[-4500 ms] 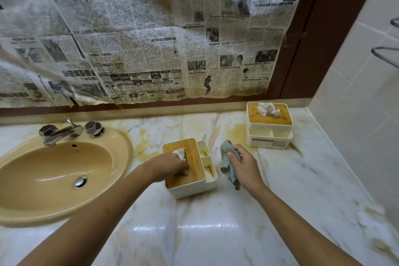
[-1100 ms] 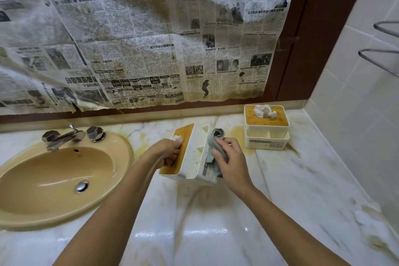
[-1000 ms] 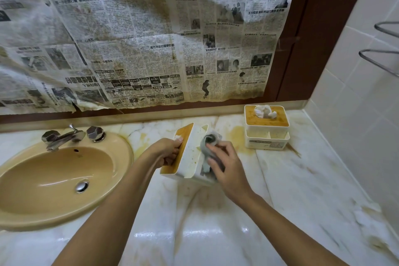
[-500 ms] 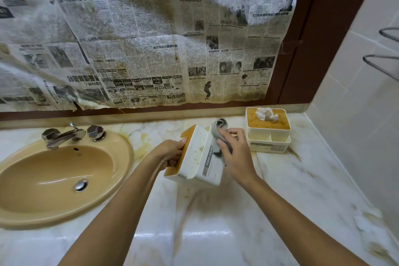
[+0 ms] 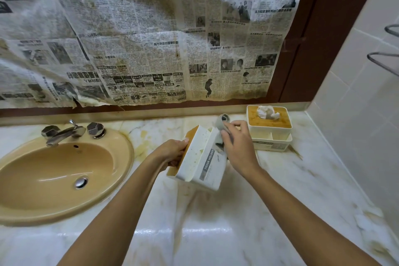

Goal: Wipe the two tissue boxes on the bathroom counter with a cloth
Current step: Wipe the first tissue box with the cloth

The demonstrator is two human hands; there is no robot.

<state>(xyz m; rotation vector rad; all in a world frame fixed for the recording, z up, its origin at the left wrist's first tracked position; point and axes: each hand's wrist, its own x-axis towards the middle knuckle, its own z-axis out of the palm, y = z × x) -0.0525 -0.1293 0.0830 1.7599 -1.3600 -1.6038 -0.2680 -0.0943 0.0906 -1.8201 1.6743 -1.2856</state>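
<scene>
A white tissue box (image 5: pixel 200 162) with a wooden lid is tipped on its side above the marble counter (image 5: pixel 216 229), its lid facing left and a grey "TISSUE HOLDER" label showing. My left hand (image 5: pixel 172 153) grips it by the lid edge. My right hand (image 5: pixel 237 147) presses a grey cloth (image 5: pixel 222 122) against the box's far right side. The second tissue box (image 5: pixel 269 129), white with a wooden top and a tissue sticking out, stands upright at the back right of the counter.
A tan oval sink (image 5: pixel 58 177) with a chrome tap (image 5: pixel 64 133) fills the left. Stained newspaper (image 5: pixel 140 34) covers the mirror behind. A tiled wall (image 5: pixel 356 103) with a metal rail (image 5: pixel 384 62) closes the right side.
The near box went from flat on the counter to lifted and tipped sideways. In the last second my right hand slid the cloth up toward the box's far end.
</scene>
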